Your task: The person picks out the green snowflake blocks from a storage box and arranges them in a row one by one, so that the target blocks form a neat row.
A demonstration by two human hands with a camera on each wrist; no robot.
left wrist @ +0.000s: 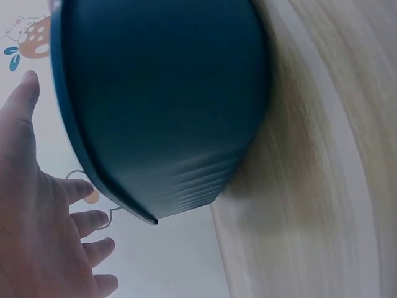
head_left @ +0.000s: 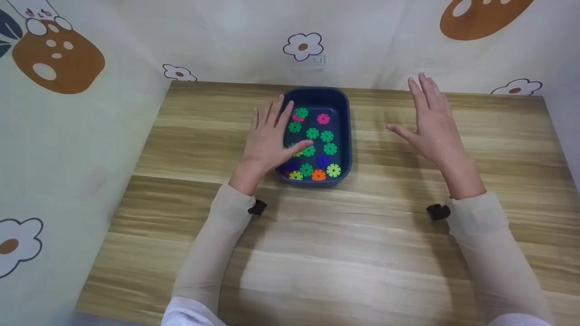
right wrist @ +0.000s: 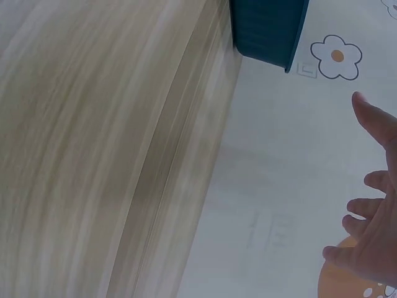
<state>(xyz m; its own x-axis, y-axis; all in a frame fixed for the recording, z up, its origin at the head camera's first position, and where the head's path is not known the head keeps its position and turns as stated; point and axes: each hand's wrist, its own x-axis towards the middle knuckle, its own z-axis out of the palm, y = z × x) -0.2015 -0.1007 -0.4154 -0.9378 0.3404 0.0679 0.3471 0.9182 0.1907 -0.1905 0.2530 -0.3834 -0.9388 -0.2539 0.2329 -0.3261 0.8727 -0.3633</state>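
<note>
A dark blue plastic tub (head_left: 348, 149) stands on the wooden table near the back wall. Inside it lie several notched plastic discs: green (head_left: 330, 149), pink (head_left: 323, 119), orange (head_left: 318, 175), yellow (head_left: 333, 170) and dark blue. My left hand (head_left: 267, 142) is spread over the tub's left edge, its thumb reaching above the discs. In the left wrist view that hand (left wrist: 43, 217) appears beside the tub's outer wall (left wrist: 161, 105), holding nothing. Well to the right of the tub, my right hand (head_left: 435, 127) is raised with straight fingers and holds nothing.
The wood-grain table (head_left: 344, 253) spreads out in front of and beside the tub. Behind it rises a pale wall (head_left: 235, 45) printed with flowers and orange fruit shapes; another wall (head_left: 90, 149) stands at the left. Each sleeve cuff carries a small black piece (head_left: 438, 212).
</note>
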